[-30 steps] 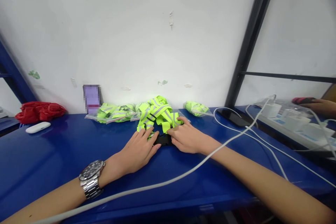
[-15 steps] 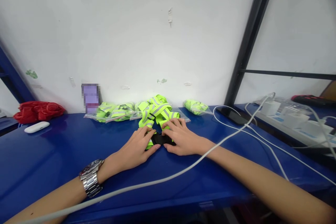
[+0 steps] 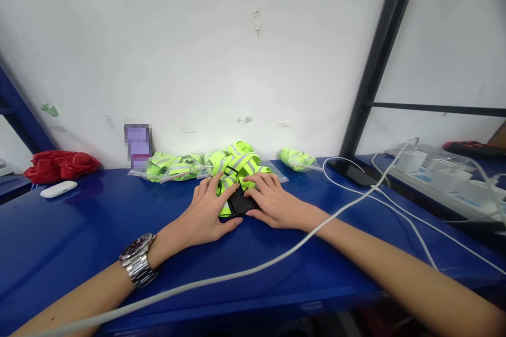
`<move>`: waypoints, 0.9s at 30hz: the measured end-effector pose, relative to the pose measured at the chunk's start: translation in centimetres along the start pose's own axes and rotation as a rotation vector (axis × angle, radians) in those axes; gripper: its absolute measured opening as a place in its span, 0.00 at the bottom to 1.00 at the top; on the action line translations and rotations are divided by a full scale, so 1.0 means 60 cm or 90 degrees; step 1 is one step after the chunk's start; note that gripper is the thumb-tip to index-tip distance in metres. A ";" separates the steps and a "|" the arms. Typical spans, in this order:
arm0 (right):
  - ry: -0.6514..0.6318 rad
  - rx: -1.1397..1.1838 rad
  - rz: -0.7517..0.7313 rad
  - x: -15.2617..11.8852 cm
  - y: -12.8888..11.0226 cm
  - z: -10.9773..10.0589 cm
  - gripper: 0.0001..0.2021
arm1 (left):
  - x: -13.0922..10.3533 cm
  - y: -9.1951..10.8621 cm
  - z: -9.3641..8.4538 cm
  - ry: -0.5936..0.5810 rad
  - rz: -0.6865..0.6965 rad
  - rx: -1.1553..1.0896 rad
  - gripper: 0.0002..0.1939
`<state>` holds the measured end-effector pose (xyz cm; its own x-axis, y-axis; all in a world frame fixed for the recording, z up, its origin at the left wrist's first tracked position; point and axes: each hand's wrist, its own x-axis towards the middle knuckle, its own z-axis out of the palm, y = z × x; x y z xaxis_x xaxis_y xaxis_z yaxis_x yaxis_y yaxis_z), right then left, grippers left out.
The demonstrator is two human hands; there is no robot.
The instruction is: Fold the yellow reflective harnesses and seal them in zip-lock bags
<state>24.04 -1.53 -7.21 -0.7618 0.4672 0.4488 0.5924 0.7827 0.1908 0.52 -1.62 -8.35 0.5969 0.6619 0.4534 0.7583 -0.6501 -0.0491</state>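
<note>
A bundle of fluorescent yellow-green reflective straps (image 3: 242, 160) with grey stripes, like a reflective strap vest, lies on the blue table in front of me. At its near end is a black piece (image 3: 241, 203), partly under my fingers; whether it is a buckle or webbing I cannot make out. My left hand (image 3: 207, 208) grips the bundle's left side, thumb near the black piece's front edge. From the right, my right hand (image 3: 274, 199) curls over the bundle's other side, its thumb also at that front edge. The fingertips of both hands are partly hidden in the straps.
More yellow-green strap bundles in clear bags (image 3: 179, 167) lie along the wall, with another bagged bundle (image 3: 296, 159) farther right. A white cable (image 3: 253, 269) crosses in front of my right forearm. Also present are a red bag (image 3: 61, 166), white case (image 3: 58, 189), phone (image 3: 351, 172) and chargers (image 3: 446, 172).
My fingers have moved a little forward over the straps, and the near part of the bundle is drawn in closer to the rest. The black piece shows more between my hands.
</note>
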 end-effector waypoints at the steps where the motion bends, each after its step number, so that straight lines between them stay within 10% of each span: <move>1: 0.006 -0.003 0.000 0.001 0.000 0.000 0.17 | 0.001 -0.001 0.000 0.004 0.001 -0.005 0.32; 15: 0.040 -0.035 0.124 0.011 -0.020 0.009 0.13 | 0.011 0.012 0.000 0.078 0.068 -0.060 0.26; 27: 0.032 -0.068 0.031 0.015 -0.020 0.000 0.08 | 0.012 0.014 -0.003 0.057 0.086 -0.047 0.27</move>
<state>22.62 -2.06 -7.02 -0.7185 0.4805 0.5030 0.6556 0.7094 0.2587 1.54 -1.80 -7.90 0.6640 0.5331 0.5243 0.6493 -0.7588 -0.0508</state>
